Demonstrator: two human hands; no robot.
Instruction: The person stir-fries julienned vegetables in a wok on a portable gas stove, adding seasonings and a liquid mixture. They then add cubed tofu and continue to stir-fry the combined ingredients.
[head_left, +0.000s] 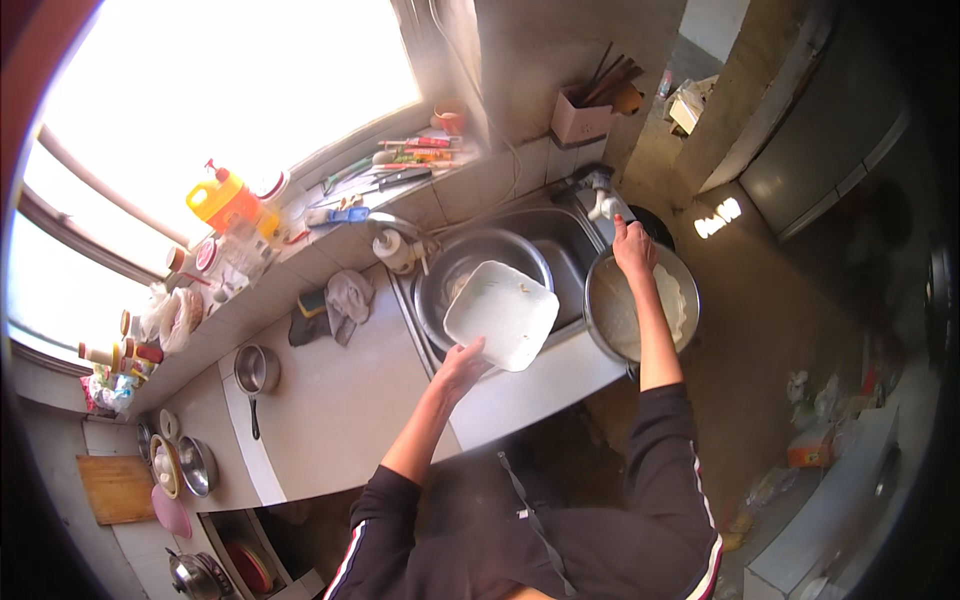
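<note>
My left hand grips the near edge of a white rounded-square dish, thumb on its inside. Small bits of food stick to the dish, which is tilted above a round metal basin in the stainless steel sink. Pale matter shows in the basin, partly covered by the dish. My right hand is over the far rim of a large round pot, close to a white-handled tap. Its fingers are curled and the thumb points away from me; whether they hold anything is hidden.
A small saucepan and grey cloths lie on the counter to the left. A pump bottle stands by the sink. Knives and jars line the window ledge. A utensil holder hangs on the wall.
</note>
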